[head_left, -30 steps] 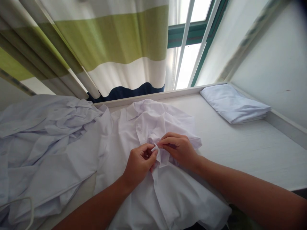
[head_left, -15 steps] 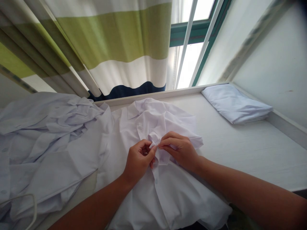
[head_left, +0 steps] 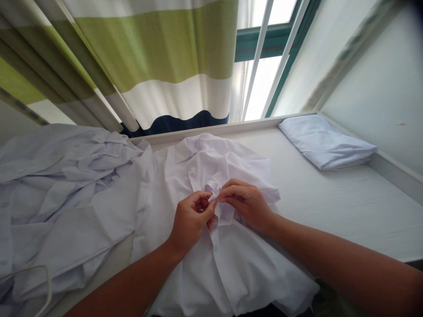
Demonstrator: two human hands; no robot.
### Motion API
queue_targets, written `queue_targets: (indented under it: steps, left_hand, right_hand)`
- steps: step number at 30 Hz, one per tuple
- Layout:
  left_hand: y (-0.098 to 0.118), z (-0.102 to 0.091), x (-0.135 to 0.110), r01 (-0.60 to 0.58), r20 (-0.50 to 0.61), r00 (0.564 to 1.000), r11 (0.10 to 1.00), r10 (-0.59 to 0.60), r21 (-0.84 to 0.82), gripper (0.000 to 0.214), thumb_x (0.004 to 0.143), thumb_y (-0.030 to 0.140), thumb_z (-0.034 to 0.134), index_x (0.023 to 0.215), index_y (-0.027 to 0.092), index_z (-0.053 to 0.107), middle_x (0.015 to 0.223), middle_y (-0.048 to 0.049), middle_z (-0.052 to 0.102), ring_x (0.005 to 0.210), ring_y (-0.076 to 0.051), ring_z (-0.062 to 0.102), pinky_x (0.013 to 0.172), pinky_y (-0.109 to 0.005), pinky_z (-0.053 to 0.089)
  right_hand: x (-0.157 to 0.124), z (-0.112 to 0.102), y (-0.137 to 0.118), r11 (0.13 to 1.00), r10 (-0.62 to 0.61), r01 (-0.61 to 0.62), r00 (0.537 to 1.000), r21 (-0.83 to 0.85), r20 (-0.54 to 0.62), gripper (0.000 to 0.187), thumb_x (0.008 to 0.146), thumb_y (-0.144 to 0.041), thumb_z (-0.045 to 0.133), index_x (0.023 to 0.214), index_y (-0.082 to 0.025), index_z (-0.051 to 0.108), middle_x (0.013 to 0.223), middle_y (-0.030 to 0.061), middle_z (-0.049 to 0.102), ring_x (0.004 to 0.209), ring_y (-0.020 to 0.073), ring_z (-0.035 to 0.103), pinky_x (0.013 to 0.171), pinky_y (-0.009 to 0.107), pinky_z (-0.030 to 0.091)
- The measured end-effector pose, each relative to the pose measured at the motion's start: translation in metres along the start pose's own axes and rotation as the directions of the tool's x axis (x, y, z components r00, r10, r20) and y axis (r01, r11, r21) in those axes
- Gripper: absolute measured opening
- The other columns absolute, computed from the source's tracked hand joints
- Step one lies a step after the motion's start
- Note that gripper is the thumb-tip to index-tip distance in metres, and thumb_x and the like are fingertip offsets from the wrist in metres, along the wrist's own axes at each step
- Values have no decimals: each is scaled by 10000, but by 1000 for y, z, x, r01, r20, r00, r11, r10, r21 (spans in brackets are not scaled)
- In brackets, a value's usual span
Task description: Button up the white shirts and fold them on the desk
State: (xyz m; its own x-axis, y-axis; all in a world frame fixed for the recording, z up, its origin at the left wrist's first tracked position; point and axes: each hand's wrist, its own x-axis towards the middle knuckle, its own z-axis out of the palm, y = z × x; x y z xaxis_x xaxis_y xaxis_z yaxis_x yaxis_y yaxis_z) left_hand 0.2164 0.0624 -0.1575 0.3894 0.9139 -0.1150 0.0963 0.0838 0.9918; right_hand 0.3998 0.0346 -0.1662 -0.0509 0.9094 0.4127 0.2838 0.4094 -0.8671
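Observation:
A white collared shirt (head_left: 238,259) lies front up on the white table, its collar toward the window and its hem at the near edge. My left hand (head_left: 194,213) pinches the front placket at mid-chest between thumb and fingers. Right against it, my right hand (head_left: 246,200) grips the same bit of cloth with its fingertips. The fabric bunches up between the two hands. Fingers cover the button area there, so I cannot see a button in them. Lower on the placket, one small button (head_left: 215,248) shows.
Rumpled white shirts (head_left: 66,189) are heaped on the left. A neatly folded white stack (head_left: 327,141) sits at the back right of the white table (head_left: 337,211). Behind hangs a striped curtain (head_left: 152,48) by a barred window. A pale wire loop (head_left: 49,281) shows at lower left.
Both hands stay at the same place on the placket, with only slight finger movement on the pinched cloth. The view has shifted a little.

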Motion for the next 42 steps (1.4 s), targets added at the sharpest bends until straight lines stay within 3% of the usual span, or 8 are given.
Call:
queue_targets:
  steps: [12, 16, 19, 29, 37, 42]
  left_hand:
    - [-7, -4, 5, 58, 95, 994, 996, -51, -70, 319, 855, 420, 725, 993, 151, 624, 553, 28, 635, 411, -108, 572, 411, -202, 496]
    - [-6, -2, 5, 65, 99, 993, 996, -59, -55, 314, 853, 413, 722, 1002, 157, 617, 570, 45, 596, 429, -101, 565, 406, -194, 488]
    - [-5, -1, 5, 69, 86, 994, 997, -65, -43, 329, 837, 417, 731, 1004, 156, 621, 607, 52, 562, 462, -95, 561, 404, -188, 475]
    - [-8, -2, 9, 55, 154, 987, 998, -50, -31, 283, 856, 392, 706, 985, 159, 609, 683, 45, 546, 484, -72, 527, 429, -184, 449]
    - [-7, 0, 11, 61, 200, 978, 998, -66, 30, 303, 888, 452, 663, 954, 175, 558, 654, 56, 501, 494, -81, 496, 415, -186, 426]
    - [-5, -2, 11, 23, 244, 968, 986, -64, 166, 260, 953, 455, 561, 947, 200, 507, 587, 65, 523, 458, -88, 490, 448, -194, 424]
  right_hand:
    - [1, 0, 1, 990, 136, -136, 991, -44, 4, 37, 860, -174, 708, 856, -199, 736, 820, 23, 688, 739, 150, 616, 668, 279, 480]
    - [0, 0, 1, 980, 190, -191, 982, -47, -13, 150, 844, -175, 714, 987, -212, 738, 796, 3, 677, 703, 138, 599, 653, 266, 486]
    - [0, -1, 2, 986, 162, -161, 987, -48, 18, 248, 865, -172, 678, 1093, -231, 755, 842, 13, 681, 711, 135, 603, 657, 264, 497]
    - [2, -7, 7, 986, 151, -142, 983, -90, 104, 269, 886, -155, 643, 1108, -250, 762, 902, 25, 720, 737, 141, 616, 683, 274, 495]
    - [4, -6, 3, 979, 170, -158, 981, -126, 91, 214, 858, -120, 661, 1010, -226, 769, 897, 21, 749, 796, 163, 665, 723, 282, 511]
    - [3, -5, 3, 975, 197, -186, 976, -117, 88, 157, 852, -142, 678, 964, -210, 766, 910, 24, 766, 808, 170, 684, 738, 284, 520]
